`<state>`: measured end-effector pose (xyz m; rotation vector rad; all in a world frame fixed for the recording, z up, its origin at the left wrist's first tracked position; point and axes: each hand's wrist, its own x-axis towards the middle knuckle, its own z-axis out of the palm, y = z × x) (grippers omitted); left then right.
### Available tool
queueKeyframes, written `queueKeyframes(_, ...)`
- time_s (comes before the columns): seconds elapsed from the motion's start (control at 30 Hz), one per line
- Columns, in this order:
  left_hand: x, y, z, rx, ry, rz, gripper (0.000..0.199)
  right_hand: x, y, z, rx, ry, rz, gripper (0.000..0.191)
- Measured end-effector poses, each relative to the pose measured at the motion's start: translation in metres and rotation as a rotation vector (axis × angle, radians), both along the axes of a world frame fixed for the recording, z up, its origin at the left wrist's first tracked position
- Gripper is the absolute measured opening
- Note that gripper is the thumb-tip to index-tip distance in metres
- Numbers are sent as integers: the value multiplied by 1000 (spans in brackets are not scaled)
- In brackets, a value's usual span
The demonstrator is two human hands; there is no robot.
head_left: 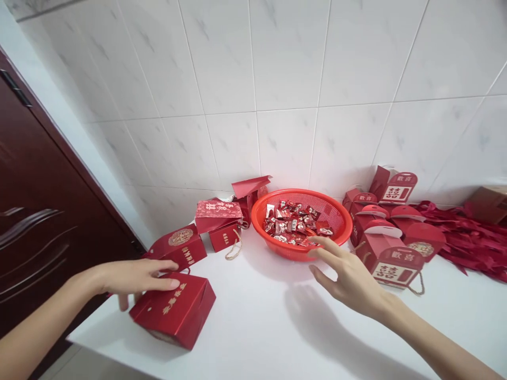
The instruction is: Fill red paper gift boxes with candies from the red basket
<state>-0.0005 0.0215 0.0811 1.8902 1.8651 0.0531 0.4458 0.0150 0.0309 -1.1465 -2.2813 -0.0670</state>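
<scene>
My left hand (pixel 138 277) lies over the end of a red gift box (pixel 178 306) with gold lettering, which rests on its side near the table's front left. Its fingers are apart, the thumb across the box and another finger reaching toward a second red box (pixel 180 245) with a round gold emblem just behind. My right hand (pixel 346 272) hovers, fingers spread and holding nothing, at the front right rim of a red plastic basket (pixel 261 240). Small wrapped candies (pixel 295 224), mostly red, fill the bottom of the basket.
More red boxes (pixel 217 216) stand left of the basket, one with a rope handle. To the right are several open red boxes (pixel 390 258), a heap of dark red ribbon (pixel 471 240) and a brown carton (pixel 489 203). The white table (pixel 253 327) meets a tiled wall (pixel 285 137).
</scene>
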Motion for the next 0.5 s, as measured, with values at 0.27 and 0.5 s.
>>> queueKeyframes(0.27, 98, 13, 18, 72, -60, -233, 77, -15, -7, -7, -155, 58, 86, 23)
queueKeyframes(0.5, 167, 0, 12, 457, -441, -703, 13, -4, -11, 3, -99, 269, 192, 30)
